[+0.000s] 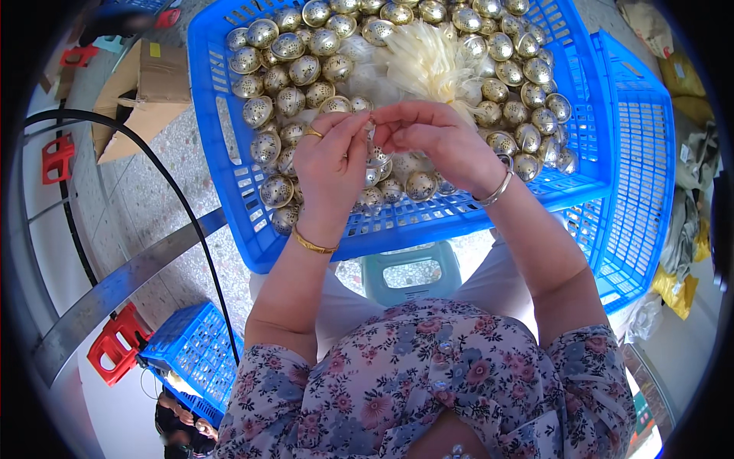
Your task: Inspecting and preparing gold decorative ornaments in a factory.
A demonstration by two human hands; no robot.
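My left hand (330, 164) is pinched narrow over the middle of the large blue basket (203, 115), seemingly on a small shiny piece (371, 128) too hidden to name. My right hand (437, 141) meets it there, fingers curled; whether they grip it too, I cannot tell. I judge this piece half-worked: both hands are busy on it and nothing is set down. Around my hands, inside the basket, lie many perforated metal balls (304, 70); I cannot tell finished ones from waiting ones. A bundle of pale, thin strips (428, 61) sits in the basket's middle, fanned out and plentiful, so I reckon much remains. Right of the basket stands another blue basket (642, 153); left of it, a cardboard box (164, 80).
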